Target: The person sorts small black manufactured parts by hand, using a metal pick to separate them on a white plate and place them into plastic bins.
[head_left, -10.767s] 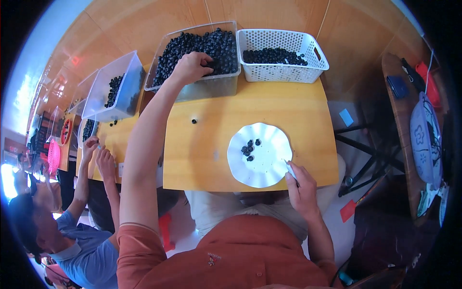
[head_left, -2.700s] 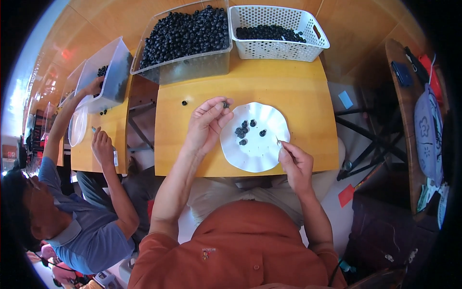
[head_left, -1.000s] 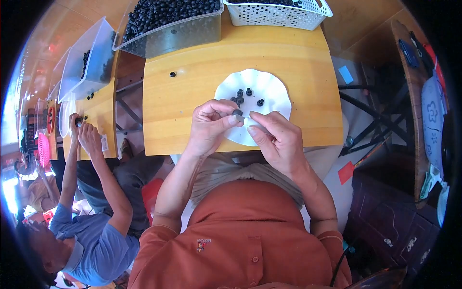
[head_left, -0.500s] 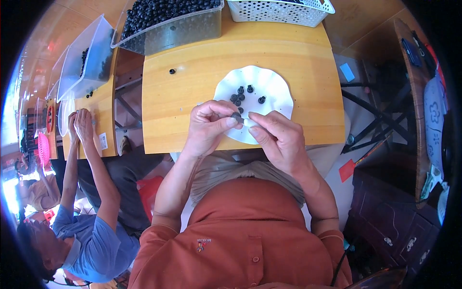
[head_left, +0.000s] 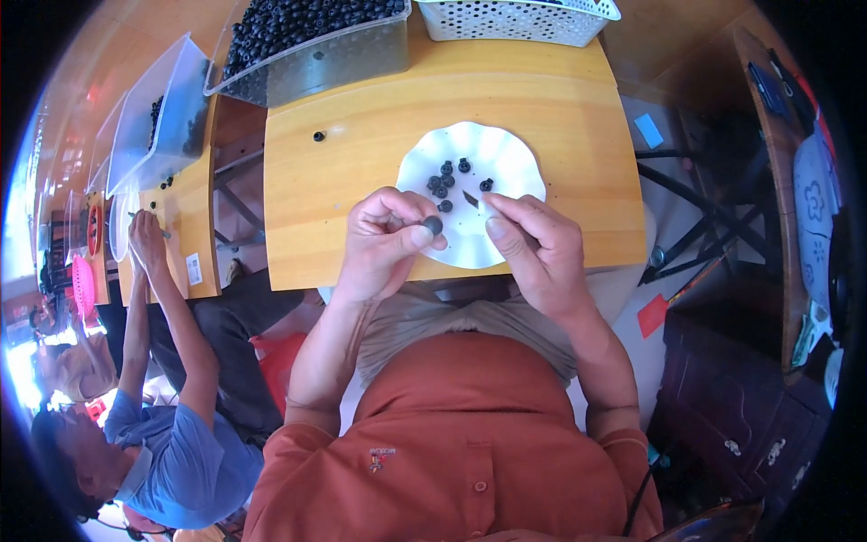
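Two bare hands at work, middle of the frame. Left hand [head_left: 384, 246]: thumb and forefinger pinching a small dark round piece [head_left: 432, 225], remaining fingers curled behind. The piece sits near frame centre, over the lower-left part of a white wavy-rimmed plate [head_left: 513, 172]; its height above the plate I cannot judge.

Right hand [head_left: 539, 253], just right of centre: fingertips pinched around the pale handle of a small knife [head_left: 470, 197]. Dark blade bare, tip toward upper left, apart from the held piece. Whether the tip touches the plate: cannot tell.

On the plate, upper and left parts: a loose cluster of black beads [head_left: 441, 182], a few lying separately nearby. One single bead [head_left: 319, 136] rests on the wooden table [head_left: 361, 172], upper left of the plate and well apart from it.

Top of frame, cut by its edge: clear bin [head_left: 334, 68] heaped with similar black beads; just right of it, a white perforated basket [head_left: 515, 23].

Left side of frame: a co-worker in a blue shirt [head_left: 194, 465], hands together above a second table [head_left: 191, 235]; a translucent box [head_left: 153, 144] stands farther up, dark beads inside.
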{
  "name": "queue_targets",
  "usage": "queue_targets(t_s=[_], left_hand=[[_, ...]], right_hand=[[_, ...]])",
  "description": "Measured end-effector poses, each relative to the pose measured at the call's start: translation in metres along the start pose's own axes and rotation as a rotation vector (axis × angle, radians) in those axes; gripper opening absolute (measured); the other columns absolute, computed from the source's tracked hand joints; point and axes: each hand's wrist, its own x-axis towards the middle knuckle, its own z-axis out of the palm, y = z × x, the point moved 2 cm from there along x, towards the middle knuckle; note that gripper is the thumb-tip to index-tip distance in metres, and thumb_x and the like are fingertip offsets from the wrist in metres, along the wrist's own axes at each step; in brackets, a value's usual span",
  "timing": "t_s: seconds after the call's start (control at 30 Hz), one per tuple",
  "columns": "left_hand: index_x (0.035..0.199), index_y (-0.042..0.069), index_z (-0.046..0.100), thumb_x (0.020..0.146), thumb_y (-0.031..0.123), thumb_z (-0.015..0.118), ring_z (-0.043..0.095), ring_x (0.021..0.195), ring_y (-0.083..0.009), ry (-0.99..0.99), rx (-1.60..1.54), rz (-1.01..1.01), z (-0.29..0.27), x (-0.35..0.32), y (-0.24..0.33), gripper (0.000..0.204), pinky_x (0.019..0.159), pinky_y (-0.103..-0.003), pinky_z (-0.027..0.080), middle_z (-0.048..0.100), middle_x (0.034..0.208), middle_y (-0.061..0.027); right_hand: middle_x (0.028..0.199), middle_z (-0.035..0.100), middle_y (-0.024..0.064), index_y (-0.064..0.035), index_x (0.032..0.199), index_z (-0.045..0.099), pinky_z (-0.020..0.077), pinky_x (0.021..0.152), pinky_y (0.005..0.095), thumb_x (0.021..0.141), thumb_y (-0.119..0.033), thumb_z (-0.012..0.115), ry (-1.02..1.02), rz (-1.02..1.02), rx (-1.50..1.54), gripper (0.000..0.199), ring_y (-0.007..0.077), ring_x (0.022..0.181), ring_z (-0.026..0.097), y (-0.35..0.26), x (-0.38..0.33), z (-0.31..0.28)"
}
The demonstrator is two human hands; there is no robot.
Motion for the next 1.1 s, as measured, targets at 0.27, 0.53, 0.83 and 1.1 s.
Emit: queue_targets(t_s=[0.27,0.53,0.83,1.1], left_hand=[[0.105,0.001,0.067,0.087,-0.006,0.07,0.069,0.091,-0.0185,0.083,0.081,-0.03,-0.01,0.001,-0.003,0.019,0.081,-0.031,0.061,0.066,0.101,-0.0104],[0.109,0.001,0.072,0.089,-0.001,0.069,0.066,0.095,-0.0151,0.065,0.79,0.031,-0.017,0.005,-0.005,0.02,0.077,-0.031,0.057,0.068,0.106,-0.01],[0.097,0.004,0.073,0.079,0.005,0.075,0.067,0.093,-0.0291,-0.116,1.539,0.339,0.003,0.024,-0.003,0.018,0.078,-0.038,0.056,0.069,0.103,-0.0124],[0.097,0.004,0.072,0.077,0.006,0.076,0.067,0.093,-0.0299,-0.137,1.572,0.396,0.003,0.04,-0.006,0.02,0.079,-0.04,0.056,0.071,0.099,-0.0094]], right_hand=[[0.09,0.068,0.0127,0.0081,0.116,0.066,0.0485,0.071,0.0255,0.097,-0.012,0.065,-0.044,0.068,0.002,0.028,0.0141,0.079,0.062,0.006,-0.003,-0.003],[0.093,0.07,0.0156,0.0061,0.113,0.068,0.0503,0.071,0.0276,0.097,-0.016,0.064,0.051,0.126,0.006,0.027,0.0174,0.08,0.067,0.022,-0.013,-0.011],[0.091,0.07,0.0143,0.006,0.114,0.067,0.0495,0.07,0.0279,0.098,-0.019,0.064,0.068,0.17,-0.013,0.03,0.0158,0.079,0.065,0.029,-0.019,-0.016],[0.088,0.069,0.012,0.0055,0.115,0.067,0.0472,0.067,0.0271,0.098,-0.019,0.064,0.088,0.173,-0.021,0.03,0.0134,0.076,0.062,0.03,-0.02,-0.02]])
